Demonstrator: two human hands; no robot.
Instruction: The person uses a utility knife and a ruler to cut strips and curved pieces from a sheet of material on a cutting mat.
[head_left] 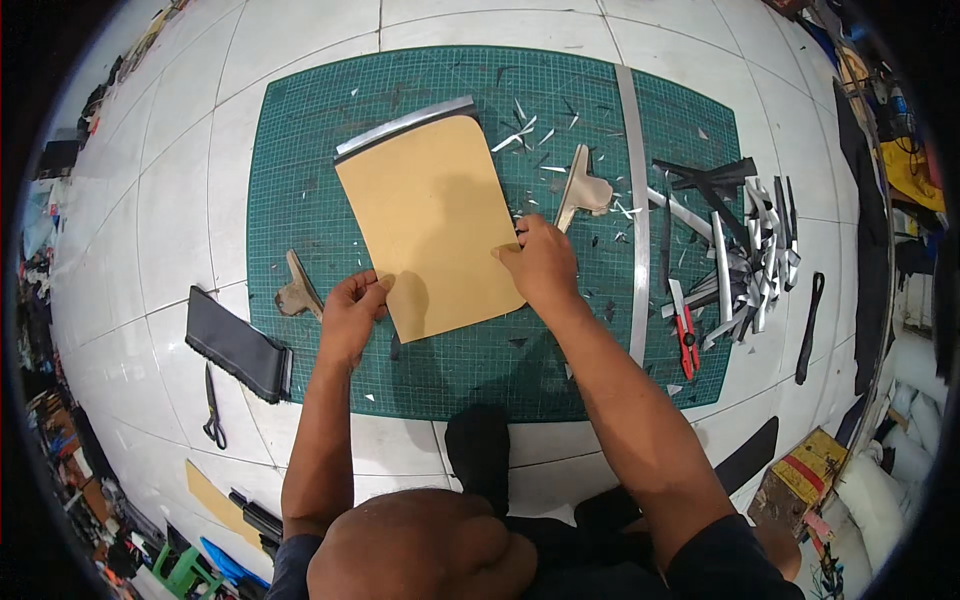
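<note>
1. Left hand (347, 315), fingers (362, 285) clamped on the tan panel (415, 195) at its left edge!
2. Right hand (547, 262) pinches the opposite edge.
3. Panel's over the green cutting mat (295, 200), two-sided grip likely steadying it.

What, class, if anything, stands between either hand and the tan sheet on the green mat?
Nothing visible does. The left hand grips the tan sheet's left edge; the right hand grips its right edge. One metal clip lies beyond the right hand, another left of the left hand, both off the sheet.
</note>
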